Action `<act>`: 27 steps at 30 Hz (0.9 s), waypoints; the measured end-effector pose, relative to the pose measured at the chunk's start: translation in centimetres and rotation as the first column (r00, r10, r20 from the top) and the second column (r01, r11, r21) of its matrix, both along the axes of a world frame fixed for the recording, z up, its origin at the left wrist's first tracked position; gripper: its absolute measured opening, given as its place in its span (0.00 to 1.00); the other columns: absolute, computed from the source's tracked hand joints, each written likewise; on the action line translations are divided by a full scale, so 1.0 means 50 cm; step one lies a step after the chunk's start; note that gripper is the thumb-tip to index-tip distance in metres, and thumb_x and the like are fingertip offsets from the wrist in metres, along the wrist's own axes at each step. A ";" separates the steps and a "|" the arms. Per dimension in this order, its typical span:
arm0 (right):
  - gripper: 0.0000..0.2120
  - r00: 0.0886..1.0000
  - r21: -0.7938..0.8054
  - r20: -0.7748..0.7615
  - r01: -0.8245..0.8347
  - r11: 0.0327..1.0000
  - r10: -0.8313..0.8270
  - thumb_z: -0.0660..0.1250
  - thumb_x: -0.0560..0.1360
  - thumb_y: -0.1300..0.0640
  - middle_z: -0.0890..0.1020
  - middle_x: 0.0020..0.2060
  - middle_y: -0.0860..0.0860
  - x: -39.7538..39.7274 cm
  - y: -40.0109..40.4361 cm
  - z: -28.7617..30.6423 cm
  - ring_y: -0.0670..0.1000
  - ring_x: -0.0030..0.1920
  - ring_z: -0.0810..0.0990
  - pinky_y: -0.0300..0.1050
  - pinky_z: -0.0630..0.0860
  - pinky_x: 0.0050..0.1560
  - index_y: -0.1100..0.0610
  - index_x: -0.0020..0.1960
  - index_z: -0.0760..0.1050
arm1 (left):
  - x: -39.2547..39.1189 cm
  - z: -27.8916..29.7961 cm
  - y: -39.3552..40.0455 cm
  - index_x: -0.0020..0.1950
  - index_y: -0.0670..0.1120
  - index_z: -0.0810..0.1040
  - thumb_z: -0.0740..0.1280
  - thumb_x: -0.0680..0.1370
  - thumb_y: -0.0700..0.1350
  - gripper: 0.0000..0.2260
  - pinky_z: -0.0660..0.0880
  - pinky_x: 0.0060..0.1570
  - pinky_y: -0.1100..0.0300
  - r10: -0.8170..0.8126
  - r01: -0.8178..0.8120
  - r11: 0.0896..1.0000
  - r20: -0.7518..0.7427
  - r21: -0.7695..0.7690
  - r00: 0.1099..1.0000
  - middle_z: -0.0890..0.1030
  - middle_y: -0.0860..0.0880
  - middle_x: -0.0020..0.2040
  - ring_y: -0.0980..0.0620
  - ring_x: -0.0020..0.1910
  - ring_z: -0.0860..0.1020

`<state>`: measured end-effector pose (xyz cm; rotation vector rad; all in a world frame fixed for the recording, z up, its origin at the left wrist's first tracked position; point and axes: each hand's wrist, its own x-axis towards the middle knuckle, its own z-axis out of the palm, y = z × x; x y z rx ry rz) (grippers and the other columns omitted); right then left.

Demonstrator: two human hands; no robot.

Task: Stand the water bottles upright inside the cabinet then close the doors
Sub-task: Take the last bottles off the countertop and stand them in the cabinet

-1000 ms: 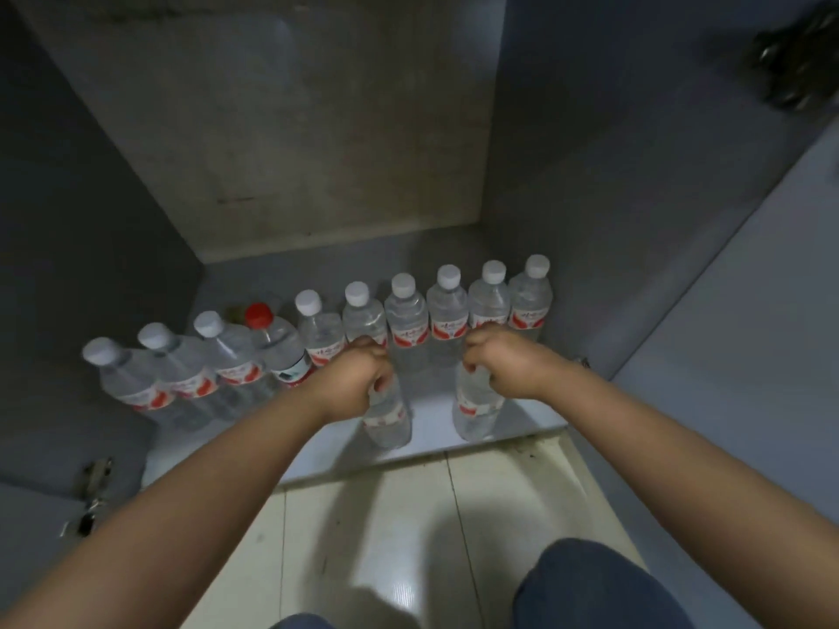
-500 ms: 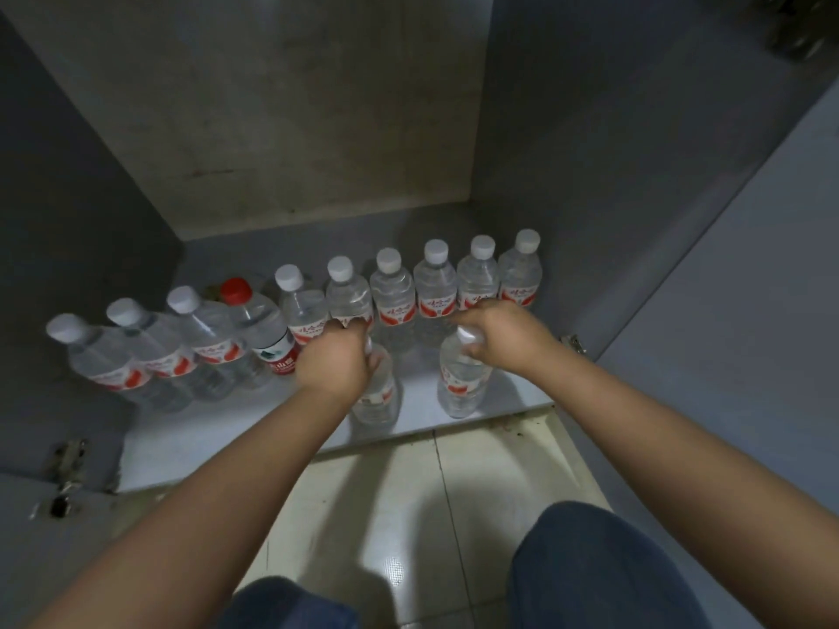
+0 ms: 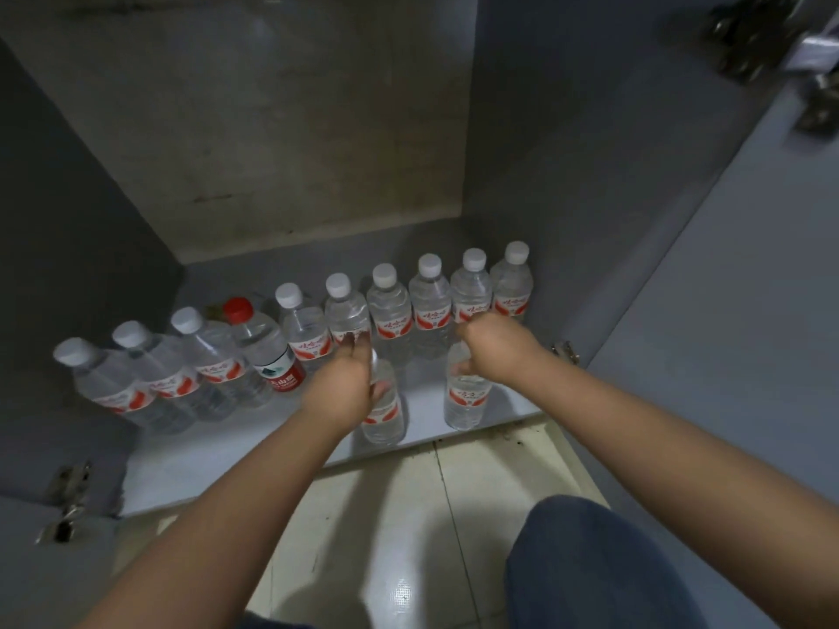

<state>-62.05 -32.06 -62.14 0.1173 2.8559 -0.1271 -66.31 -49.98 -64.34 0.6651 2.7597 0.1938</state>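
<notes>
Several clear water bottles with white caps and red labels stand in a row [image 3: 431, 297] along the back of the cabinet floor [image 3: 218, 451]. One of them has a red cap [image 3: 263, 342]. Two more bottles stand upright near the front edge. My left hand [image 3: 345, 383] grips the neck of the left front bottle [image 3: 383, 410] and hides its cap. My right hand [image 3: 495, 347] grips the top of the right front bottle [image 3: 467, 394] from above.
The cabinet stands open, with grey side walls and a stained back panel [image 3: 281, 143]. The right door [image 3: 749, 338] is swung out, with a hinge [image 3: 772, 34] at top right. Another hinge [image 3: 68, 488] sits at lower left. Below are a tiled floor [image 3: 399, 537] and my knee [image 3: 604, 569].
The view has shifted slightly. Both hands stay on the tops of the two front bottles, which still stand upright in the same spots.
</notes>
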 end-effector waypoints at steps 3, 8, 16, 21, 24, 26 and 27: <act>0.14 0.997 -0.002 -0.013 0.078 0.997 -0.078 0.64 0.76 0.64 0.79 0.58 0.61 -0.002 -0.006 -0.005 0.60 0.59 0.77 0.49 0.76 0.55 0.63 0.61 0.74 | 0.005 -0.002 0.014 0.72 0.39 0.58 0.61 0.80 0.45 0.24 0.73 0.56 0.49 0.078 -0.078 0.997 -0.042 -0.001 0.996 0.67 0.36 0.69 0.38 0.62 0.74; 0.15 0.993 -0.026 -0.032 0.113 0.993 -0.114 0.66 0.74 0.64 0.80 0.56 0.60 0.002 0.030 -0.003 0.59 0.58 0.79 0.47 0.77 0.54 0.61 0.60 0.76 | 0.009 -0.007 0.013 0.70 0.38 0.61 0.61 0.80 0.43 0.21 0.74 0.53 0.49 0.095 -0.093 0.995 -0.031 0.047 0.995 0.72 0.36 0.64 0.37 0.59 0.75; 0.15 0.999 -0.009 -0.013 0.039 0.999 -0.039 0.66 0.76 0.58 0.77 0.60 0.61 -0.004 0.002 -0.013 0.60 0.61 0.76 0.51 0.76 0.56 0.62 0.61 0.74 | -0.037 0.008 -0.058 0.75 0.47 0.58 0.63 0.78 0.43 0.26 0.67 0.68 0.54 -0.178 0.168 0.978 0.074 0.125 0.981 0.67 0.43 0.73 0.45 0.70 0.68; 0.17 1.000 -0.006 -0.014 -0.004 1.000 0.004 0.66 0.76 0.58 0.76 0.61 0.61 -0.005 0.000 -0.017 0.60 0.61 0.75 0.50 0.75 0.60 0.61 0.63 0.72 | -0.010 0.015 -0.022 0.61 0.43 0.71 0.64 0.76 0.56 0.21 0.72 0.44 0.55 0.187 -0.181 0.980 -0.074 0.083 0.980 0.80 0.42 0.58 0.41 0.57 0.78; 0.20 0.999 -0.013 -0.020 -0.032 0.999 0.032 0.66 0.76 0.59 0.75 0.62 0.60 0.002 0.009 -0.019 0.59 0.62 0.73 0.50 0.73 0.62 0.60 0.66 0.70 | -0.002 0.020 0.006 0.58 0.41 0.71 0.60 0.76 0.62 0.25 0.70 0.40 0.56 0.318 -0.319 0.948 -0.087 0.007 0.944 0.81 0.41 0.54 0.41 0.54 0.79; 0.20 0.999 -0.022 -0.023 -0.047 0.999 0.046 0.66 0.76 0.59 0.74 0.62 0.60 0.005 0.013 -0.019 0.58 0.63 0.73 0.49 0.72 0.62 0.60 0.66 0.70 | -0.011 0.025 0.002 0.61 0.40 0.69 0.58 0.76 0.63 0.28 0.70 0.40 0.56 0.294 -0.301 0.952 -0.118 -0.048 0.949 0.79 0.40 0.56 0.41 0.56 0.78; 0.20 0.998 -0.028 -0.026 -0.050 0.998 0.050 0.66 0.76 0.59 0.74 0.62 0.59 0.006 0.013 -0.019 0.58 0.63 0.73 0.48 0.72 0.62 0.61 0.66 0.70 | -0.016 0.028 -0.005 0.63 0.40 0.67 0.59 0.76 0.62 0.27 0.72 0.43 0.54 0.223 -0.237 0.968 -0.151 -0.078 0.963 0.78 0.40 0.59 0.41 0.57 0.77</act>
